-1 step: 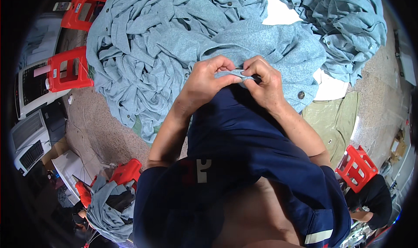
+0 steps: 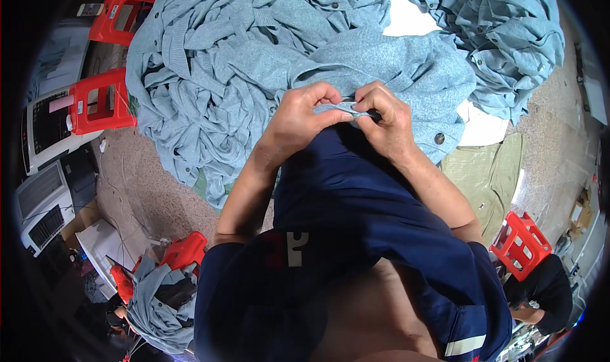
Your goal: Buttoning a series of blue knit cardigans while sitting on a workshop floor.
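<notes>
A light blue knit cardigan with a dark button lies spread over my lap and the heap beyond. My left hand pinches a folded edge of it between thumb and fingers. Close to its right, my right hand is closed on the same edge, thumb and forefinger pressed together. Just under the right fingers shows a small dark thing, too covered to name. The two hands are a short gap apart, with a strip of knit stretched between them.
Heaps of similar blue knitwear lie ahead and to the left, another pile at far right. Red stools stand left, one at lower right. An olive cloth lies right. Other people are partly visible at both lower corners.
</notes>
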Tool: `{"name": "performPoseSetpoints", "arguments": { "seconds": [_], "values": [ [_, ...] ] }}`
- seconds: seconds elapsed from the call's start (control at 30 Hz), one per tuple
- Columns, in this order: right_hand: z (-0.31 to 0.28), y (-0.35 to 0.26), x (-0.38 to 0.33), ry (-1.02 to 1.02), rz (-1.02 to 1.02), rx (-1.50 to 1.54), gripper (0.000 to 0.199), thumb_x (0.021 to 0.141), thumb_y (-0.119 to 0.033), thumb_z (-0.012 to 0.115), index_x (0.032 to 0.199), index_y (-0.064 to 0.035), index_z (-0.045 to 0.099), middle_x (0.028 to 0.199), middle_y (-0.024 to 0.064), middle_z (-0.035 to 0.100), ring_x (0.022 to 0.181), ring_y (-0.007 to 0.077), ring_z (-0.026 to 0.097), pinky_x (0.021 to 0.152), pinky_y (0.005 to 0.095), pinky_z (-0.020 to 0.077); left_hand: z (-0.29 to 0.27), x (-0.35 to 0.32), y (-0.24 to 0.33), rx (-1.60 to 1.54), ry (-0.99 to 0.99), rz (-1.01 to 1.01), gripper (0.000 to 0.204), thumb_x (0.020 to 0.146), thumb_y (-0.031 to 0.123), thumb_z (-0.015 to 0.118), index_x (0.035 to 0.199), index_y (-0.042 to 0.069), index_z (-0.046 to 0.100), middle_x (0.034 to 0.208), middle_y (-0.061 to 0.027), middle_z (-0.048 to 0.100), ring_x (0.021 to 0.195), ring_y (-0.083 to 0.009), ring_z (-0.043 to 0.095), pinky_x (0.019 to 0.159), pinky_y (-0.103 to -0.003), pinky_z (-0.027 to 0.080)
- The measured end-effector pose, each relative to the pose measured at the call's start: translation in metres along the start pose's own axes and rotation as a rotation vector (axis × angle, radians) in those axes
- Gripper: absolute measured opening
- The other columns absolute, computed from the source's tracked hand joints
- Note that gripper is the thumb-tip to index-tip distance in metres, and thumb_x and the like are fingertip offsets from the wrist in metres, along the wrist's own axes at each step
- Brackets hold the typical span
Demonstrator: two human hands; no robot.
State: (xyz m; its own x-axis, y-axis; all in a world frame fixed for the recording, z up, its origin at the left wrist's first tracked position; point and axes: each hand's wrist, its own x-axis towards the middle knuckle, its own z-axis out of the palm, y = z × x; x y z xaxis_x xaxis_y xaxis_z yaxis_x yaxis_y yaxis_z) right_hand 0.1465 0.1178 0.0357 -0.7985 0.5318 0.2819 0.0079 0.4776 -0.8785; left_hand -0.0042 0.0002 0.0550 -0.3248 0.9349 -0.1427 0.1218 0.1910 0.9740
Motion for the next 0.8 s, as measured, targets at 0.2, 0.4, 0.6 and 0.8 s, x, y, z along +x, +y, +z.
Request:
{"name": "performPoseSetpoints", "arguments": {
  "seconds": [0.2, 0.4, 0.6, 0.8],
  "values": [
    [-0.003, 0.001, 0.001, 0.014, -0.075, -0.059, 0.021, 0.067, 0.008, 0.066, 0.081, -0.0031, 0.053, 0.085, 0.0107, 0.061, 0.072, 0.0263, 0.064, 0.058, 0.0329, 0.0494, 0.009, -0.003, 0.001, 0.249, 0.052, 0.180, 0.014, 0.078, 0.009, 0.069, 0.081, -0.002, 0.061, 0.072, -0.0112, 0.059, 0.067, -0.0245, 0.060, 0.062, -0.034, 0.047],
    [-0.009, 0.004, 0.003, -0.005, -0.264, -0.195, 0.033, 0.069, 0.007, 0.065, 0.098, -0.0030, 0.053, 0.098, 0.0153, 0.055, 0.079, 0.0340, 0.060, 0.063, 0.0392, 0.0511, 0.027, 0.001, -0.016, 0.744, 0.407, 0.546, 0.011, 0.071, 0.000, 0.067, 0.077, 0.002, 0.058, 0.071, -0.0114, 0.056, 0.064, -0.0309, 0.057, 0.059, -0.037, 0.046],
    [-0.048, 0.026, -0.034, -0.416, 0.014, -0.574, 0.031, 0.069, 0.006, 0.065, 0.098, -0.0014, 0.056, 0.091, 0.0136, 0.054, 0.092, 0.0339, 0.058, 0.074, 0.0418, 0.0494, -0.013, -0.025, -0.093, 0.456, 0.185, 0.217, 0.015, 0.074, 0.007, 0.063, 0.089, 0.005, 0.063, 0.083, -0.0087, 0.061, 0.085, -0.0281, 0.057, 0.076, -0.037, 0.044],
    [-0.072, 0.033, -0.047, -0.387, 0.547, 0.576, 0.065, 0.077, -0.003, 0.065, 0.139, -0.0016, 0.044, 0.142, 0.0181, 0.046, 0.134, 0.0262, 0.043, 0.114, 0.0366, 0.0283, -0.046, -0.065, -0.150, 0.212, 0.108, -0.120, 0.020, 0.076, 0.005, 0.068, 0.096, 0.003, 0.069, 0.090, -0.0056, 0.064, 0.093, -0.0208, 0.058, 0.085, -0.032, 0.044]
  ]
}}
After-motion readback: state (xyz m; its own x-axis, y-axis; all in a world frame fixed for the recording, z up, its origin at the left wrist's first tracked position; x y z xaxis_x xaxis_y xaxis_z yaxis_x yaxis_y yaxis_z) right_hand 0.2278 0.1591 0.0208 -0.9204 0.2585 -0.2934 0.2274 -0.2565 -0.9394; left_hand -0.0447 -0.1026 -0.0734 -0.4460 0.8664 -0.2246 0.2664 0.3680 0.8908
